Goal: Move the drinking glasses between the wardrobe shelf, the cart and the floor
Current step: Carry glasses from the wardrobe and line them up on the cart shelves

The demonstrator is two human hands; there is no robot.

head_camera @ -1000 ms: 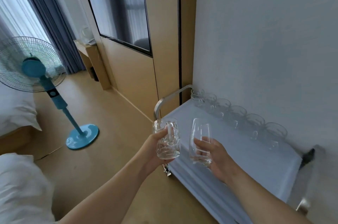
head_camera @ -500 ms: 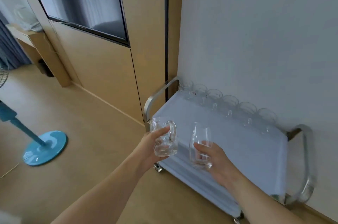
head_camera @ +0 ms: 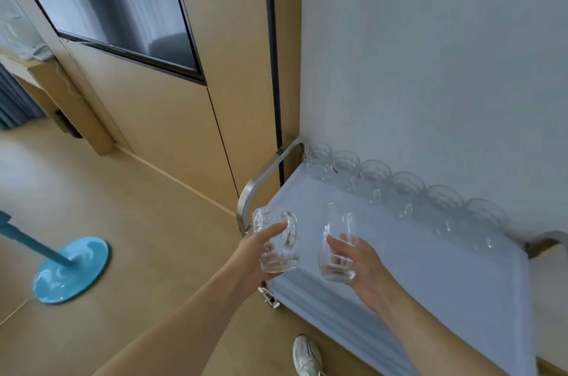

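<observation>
Floor (head_camera: 153, 222) of pale wood filled the left of the view, with tan wardrobe panelling (head_camera: 172, 130) and a white wall (head_camera: 430, 53) rising behind. Against that wall stood the cart (head_camera: 430, 299), draped in a light blue cloth, a metal handle (head_camera: 264, 179) curving up at its far end. Along its back edge, touching the wall, ran a row of glasses (head_camera: 405, 188), seemingly six, though their clear bodies blurred together. A teal fan base (head_camera: 72, 271) sat on the floor well to the left. Near the cart's front corner, the left hand (head_camera: 255, 256) gripped a handled glass mug (head_camera: 278, 242), thumb across its side, held upright in the air. Just beside it, the right hand (head_camera: 365, 271) held a taller smooth glass (head_camera: 338, 228) from behind, fingers wrapped round its lower half, above the cloth. A white shoe (head_camera: 305, 354) showed below.
</observation>
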